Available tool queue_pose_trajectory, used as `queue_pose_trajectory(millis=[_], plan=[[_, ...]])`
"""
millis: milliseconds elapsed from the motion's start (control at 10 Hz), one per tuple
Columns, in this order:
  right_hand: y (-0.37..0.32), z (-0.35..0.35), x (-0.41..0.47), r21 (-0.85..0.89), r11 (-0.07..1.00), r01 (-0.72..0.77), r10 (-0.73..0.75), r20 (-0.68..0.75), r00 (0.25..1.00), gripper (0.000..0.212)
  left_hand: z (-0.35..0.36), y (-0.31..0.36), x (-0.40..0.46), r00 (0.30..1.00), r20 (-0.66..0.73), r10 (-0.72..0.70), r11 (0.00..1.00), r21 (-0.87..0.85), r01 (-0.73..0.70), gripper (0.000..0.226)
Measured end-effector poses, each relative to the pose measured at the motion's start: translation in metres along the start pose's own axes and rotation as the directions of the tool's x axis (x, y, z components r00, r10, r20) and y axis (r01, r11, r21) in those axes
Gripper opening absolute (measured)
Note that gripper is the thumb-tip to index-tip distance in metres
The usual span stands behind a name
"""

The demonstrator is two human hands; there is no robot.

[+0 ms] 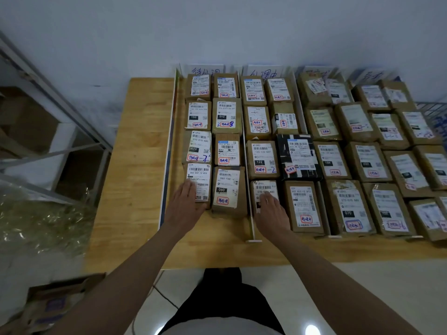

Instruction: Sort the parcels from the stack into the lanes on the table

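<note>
- Cardboard, brown and taped, makes up nearly every parcel on the wooden table (135, 165); they lie flat, label up, in lanes set apart by thin white dividers (246, 165).
- Left hand (186, 204) lies flat with fingers straight on the near parcel of the leftmost lane (202, 176), the one labelled 502-602; it presses or steadies, it does not grip.
- Just beside it sits the parcel marked 060 (228, 189), untouched, its label corner a little scuffed.
- Right hand (271, 211) rests on the near parcel of the second lane (262, 187), labelled 070-070. Its fingers look spread and fairly straight over the top, though from this angle I can't be sure the fingertips aren't hooking the far edge.
- Further right, the black patterned parcel (298, 157) stands out among the brown ones, and the two right-hand lanes are packed tight and blurred towards the edge.
- I'd judge these boxes small, stiff and light, easy for one hand. Paper labels and tape look slick, so palms may slide on top.
- Better hold, I think: thumb and fingers across the short sides, at the near end where there is a free edge, since neighbours touch along the long sides.
</note>
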State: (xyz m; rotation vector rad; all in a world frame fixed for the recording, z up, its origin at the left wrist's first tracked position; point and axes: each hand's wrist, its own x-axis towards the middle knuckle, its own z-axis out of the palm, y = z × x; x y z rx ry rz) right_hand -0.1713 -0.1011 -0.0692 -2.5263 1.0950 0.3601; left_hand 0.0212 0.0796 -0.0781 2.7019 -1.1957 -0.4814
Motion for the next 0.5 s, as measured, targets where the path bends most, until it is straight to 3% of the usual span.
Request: queue_pose_trajectory(millis=[300,500], plan=[[-0.005,-0.014,0.002,0.017,1.000,-0.012,0.011,0.003,1.000,0.062,-0.009,0.003,-0.001,1.000,0.029,0.007,0.999,0.031,-0.008,0.082],[-0.005,-0.030,0.006,0.024,0.999,0.026,-0.023,-0.128,0.991,0.059,-0.024,0.016,0.005,0.999,-0.018,0.045,0.999,0.028,-0.044,0.072]])
